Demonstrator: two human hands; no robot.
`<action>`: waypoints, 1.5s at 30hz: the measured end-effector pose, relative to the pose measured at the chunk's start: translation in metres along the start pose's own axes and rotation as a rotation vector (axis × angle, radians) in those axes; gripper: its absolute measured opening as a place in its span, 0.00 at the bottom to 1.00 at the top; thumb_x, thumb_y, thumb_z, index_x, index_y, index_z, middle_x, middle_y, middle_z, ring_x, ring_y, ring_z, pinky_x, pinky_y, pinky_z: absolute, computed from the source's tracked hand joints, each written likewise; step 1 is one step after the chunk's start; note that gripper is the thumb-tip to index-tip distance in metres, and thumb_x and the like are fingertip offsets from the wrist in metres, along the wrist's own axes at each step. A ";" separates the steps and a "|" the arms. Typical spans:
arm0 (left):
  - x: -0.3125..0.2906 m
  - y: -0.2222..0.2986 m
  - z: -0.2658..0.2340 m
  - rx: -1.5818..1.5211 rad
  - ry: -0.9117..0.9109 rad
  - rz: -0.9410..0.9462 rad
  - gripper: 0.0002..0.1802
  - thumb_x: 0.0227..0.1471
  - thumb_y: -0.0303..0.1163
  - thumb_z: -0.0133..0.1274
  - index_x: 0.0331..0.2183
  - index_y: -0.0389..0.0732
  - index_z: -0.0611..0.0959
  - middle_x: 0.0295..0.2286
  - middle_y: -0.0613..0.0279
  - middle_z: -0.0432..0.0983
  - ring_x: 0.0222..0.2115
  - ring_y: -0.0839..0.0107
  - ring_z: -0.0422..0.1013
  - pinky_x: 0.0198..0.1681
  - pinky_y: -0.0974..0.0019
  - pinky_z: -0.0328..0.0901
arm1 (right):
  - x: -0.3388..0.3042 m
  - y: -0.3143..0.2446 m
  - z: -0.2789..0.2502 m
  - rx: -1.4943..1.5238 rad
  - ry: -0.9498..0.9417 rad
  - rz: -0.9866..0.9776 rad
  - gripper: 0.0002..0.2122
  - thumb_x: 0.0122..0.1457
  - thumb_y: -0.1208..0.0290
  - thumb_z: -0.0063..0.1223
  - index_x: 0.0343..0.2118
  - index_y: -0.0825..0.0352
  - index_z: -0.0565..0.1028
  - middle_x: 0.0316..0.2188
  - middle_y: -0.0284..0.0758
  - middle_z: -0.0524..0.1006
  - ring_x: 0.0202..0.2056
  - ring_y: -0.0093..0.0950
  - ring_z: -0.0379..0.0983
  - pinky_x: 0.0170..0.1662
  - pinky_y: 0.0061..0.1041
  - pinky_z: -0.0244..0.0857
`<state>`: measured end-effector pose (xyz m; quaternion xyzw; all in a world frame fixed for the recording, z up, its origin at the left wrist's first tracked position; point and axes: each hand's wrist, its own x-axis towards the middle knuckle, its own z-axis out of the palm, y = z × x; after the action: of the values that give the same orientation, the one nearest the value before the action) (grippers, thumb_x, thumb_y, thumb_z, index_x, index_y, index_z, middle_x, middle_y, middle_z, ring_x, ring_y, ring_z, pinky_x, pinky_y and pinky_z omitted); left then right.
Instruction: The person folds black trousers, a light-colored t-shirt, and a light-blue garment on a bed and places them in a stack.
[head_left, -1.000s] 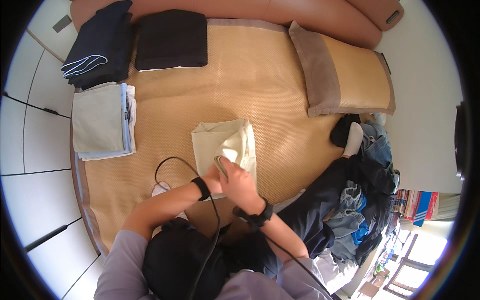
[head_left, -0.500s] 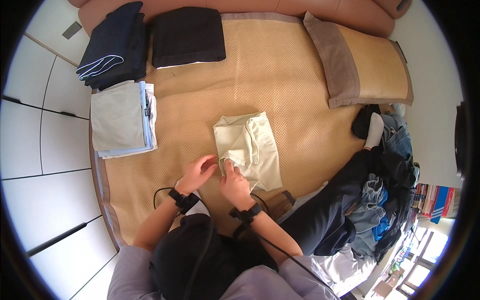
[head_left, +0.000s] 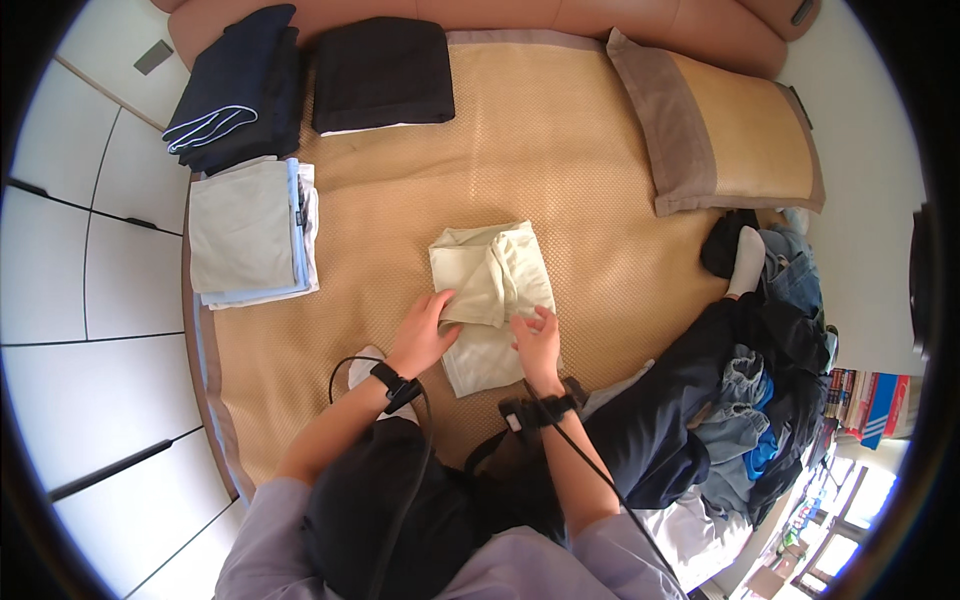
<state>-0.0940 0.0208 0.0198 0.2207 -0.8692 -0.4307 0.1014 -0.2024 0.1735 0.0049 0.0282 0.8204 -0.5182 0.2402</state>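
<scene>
A cream garment (head_left: pixel 480 365), partly folded, lies on the woven bed mat in front of me. Its upper part is doubled over, with a raised bunched fold near the middle. My left hand (head_left: pixel 424 333) rests at the garment's left edge, fingers apart and touching the folded layer. On the opposite side, my right hand (head_left: pixel 538 345) is over the right edge, its fingers loosely bent and apart. Neither hand visibly grips the cloth. Black bands with cables are on both wrists.
Folded dark clothes (head_left: pixel 235 90), a folded black garment (head_left: pixel 385 75) and a stack of light clothes (head_left: pixel 243 230) lie at the far left. A pillow (head_left: pixel 755 135) lies far right. Heaped clothes (head_left: pixel 745 420) are on the right, beside my outstretched leg. White cabinets (head_left: pixel 130 370) border the bed.
My right hand has moved right, from the middle of the garment to its right edge. My left hand has moved right and up onto its left edge. The lower part now lies flatter.
</scene>
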 end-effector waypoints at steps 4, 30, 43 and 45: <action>0.008 -0.003 0.005 0.019 0.041 -0.022 0.19 0.37 0.26 0.53 0.37 0.39 0.72 0.30 0.54 0.70 0.31 0.56 0.68 0.34 0.61 0.64 | 0.024 -0.009 0.009 -0.430 -0.159 -0.301 0.17 0.47 0.63 0.56 0.34 0.72 0.71 0.24 0.36 0.72 0.27 0.23 0.68 0.26 0.20 0.64; 0.060 -0.055 -0.010 -0.862 0.041 -0.623 0.15 0.49 0.38 0.50 0.35 0.37 0.73 0.28 0.66 0.72 0.28 0.79 0.69 0.29 0.75 0.65 | 0.137 -0.103 -0.001 -0.580 -0.500 -0.355 0.15 0.48 0.65 0.50 0.38 0.66 0.71 0.33 0.44 0.71 0.37 0.39 0.69 0.40 0.33 0.64; 0.083 -0.057 -0.005 -0.866 0.105 -0.620 0.10 0.48 0.35 0.51 0.28 0.37 0.74 0.20 0.71 0.69 0.20 0.84 0.63 0.22 0.78 0.58 | 0.151 -0.087 0.004 -0.653 -0.214 -0.309 0.13 0.47 0.65 0.48 0.33 0.66 0.71 0.28 0.41 0.75 0.32 0.38 0.71 0.37 0.34 0.65; 0.079 -0.052 -0.008 -0.824 0.089 -0.633 0.12 0.48 0.36 0.51 0.30 0.37 0.74 0.23 0.67 0.71 0.22 0.81 0.66 0.24 0.76 0.61 | 0.144 -0.083 0.001 -0.636 -0.150 -0.369 0.13 0.46 0.65 0.49 0.34 0.66 0.70 0.28 0.41 0.75 0.32 0.38 0.71 0.37 0.34 0.65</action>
<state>-0.1456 -0.0495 -0.0178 0.4327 -0.5132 -0.7368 0.0813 -0.3540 0.1053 0.0128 -0.2345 0.9116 -0.2728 0.1990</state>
